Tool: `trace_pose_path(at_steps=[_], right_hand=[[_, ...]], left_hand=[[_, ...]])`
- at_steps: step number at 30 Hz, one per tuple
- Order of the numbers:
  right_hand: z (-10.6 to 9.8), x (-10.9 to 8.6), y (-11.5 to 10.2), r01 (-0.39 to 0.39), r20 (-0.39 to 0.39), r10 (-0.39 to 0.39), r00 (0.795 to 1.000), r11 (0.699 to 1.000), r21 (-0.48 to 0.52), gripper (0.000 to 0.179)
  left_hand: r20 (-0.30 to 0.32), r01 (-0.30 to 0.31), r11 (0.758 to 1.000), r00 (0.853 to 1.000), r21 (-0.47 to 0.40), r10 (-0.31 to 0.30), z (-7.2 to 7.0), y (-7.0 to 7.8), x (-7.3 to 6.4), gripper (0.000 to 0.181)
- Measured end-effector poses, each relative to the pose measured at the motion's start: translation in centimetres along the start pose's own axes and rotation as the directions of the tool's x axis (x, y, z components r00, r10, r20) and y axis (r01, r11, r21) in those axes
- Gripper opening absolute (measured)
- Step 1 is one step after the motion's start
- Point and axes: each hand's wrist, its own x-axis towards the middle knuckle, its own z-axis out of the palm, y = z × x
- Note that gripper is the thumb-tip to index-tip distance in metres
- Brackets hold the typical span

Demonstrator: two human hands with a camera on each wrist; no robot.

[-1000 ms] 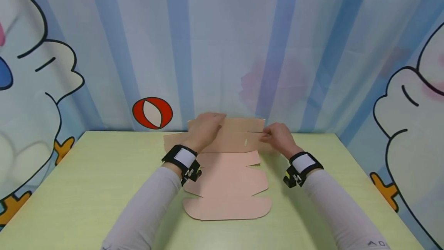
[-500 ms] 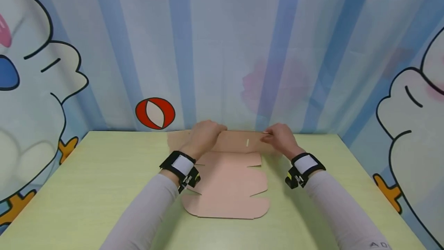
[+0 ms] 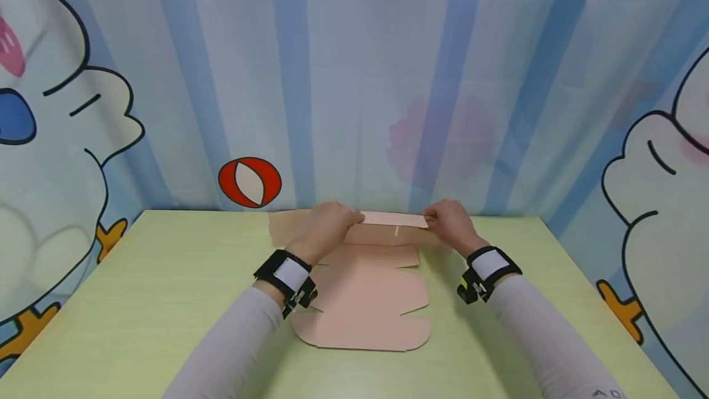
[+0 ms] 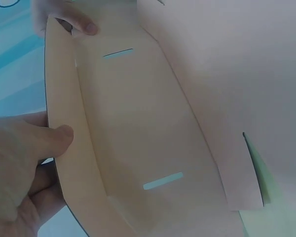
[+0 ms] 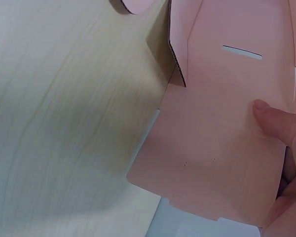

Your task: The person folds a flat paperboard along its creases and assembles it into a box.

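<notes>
A flat pinkish-brown cardboard box blank (image 3: 365, 291) lies on the table, its rounded flaps toward the person. Its far panel (image 4: 133, 113) is bent up along a crease and has two narrow slots. Along that panel's far edge a narrow flap (image 3: 394, 219) is folded over toward the person. My left hand (image 3: 328, 226) pinches this flap, thumb on the inner face and fingers behind, as the left wrist view shows. At the panel's right end, my right hand (image 3: 451, 223) grips the cardboard, its thumb (image 5: 276, 121) pressed on the inner face near a slot.
The pale yellow-green table (image 3: 183, 300) stretches to both sides of the cardboard. Right behind its far edge hangs a blue striped curtain (image 3: 354, 79) with cartoon prints. Each wrist wears a black strap with a small camera.
The narrow far flap stood up, then folded over toward the person and now shows its paler side. Both hands came slightly nearer with it while keeping their grip.
</notes>
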Motion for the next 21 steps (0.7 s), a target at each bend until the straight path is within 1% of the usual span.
trace_pose_path(at_steps=[1, 3, 7, 9, 16, 19, 21], right_hand=[[0.0, -0.1, 0.0, -0.003, 0.0, 0.003, 1.0, 1.0, 0.0, 0.014], [-0.1, -0.2, 0.0, 0.0, -0.004, 0.0, 1.0, 1.0, 0.002, 0.02], [-0.1, -0.2, -0.1, -0.006, 0.003, 0.006, 1.0, 1.0, 0.011, 0.019], [0.0, -0.1, 0.1, -0.021, 0.018, 0.02, 1.0, 1.0, 0.023, 0.018], [0.0, -0.1, 0.3, -0.014, 0.026, 0.013, 1.0, 0.999, 0.029, 0.018], [-0.1, -0.2, 0.2, -0.017, 0.025, 0.017, 1.0, 0.999, 0.035, 0.019], [-0.1, -0.2, 0.2, -0.015, 0.023, 0.014, 1.0, 0.999, 0.033, 0.019]], left_hand=[[-0.008, -0.008, 1.0, 1.0, -0.002, 0.008, 0.1, 0.0, -0.1, 0.03], [-0.03, -0.022, 1.0, 0.999, -0.004, 0.022, 0.3, 0.0, -0.2, 0.028], [-0.078, -0.04, 0.999, 0.996, 0.008, 0.041, 0.7, 0.1, -0.5, 0.025], [-0.085, -0.039, 0.999, 0.996, 0.021, 0.041, 0.9, 0.2, -0.8, 0.025], [-0.127, -0.039, 0.996, 0.991, 0.08, 0.049, 1.5, 0.4, -1.1, 0.025], [-0.128, -0.033, 0.995, 0.991, 0.097, 0.046, 1.7, 0.5, -1.1, 0.028], [-0.118, -0.031, 0.994, 0.992, 0.107, 0.043, 1.9, 0.6, -1.2, 0.029]])
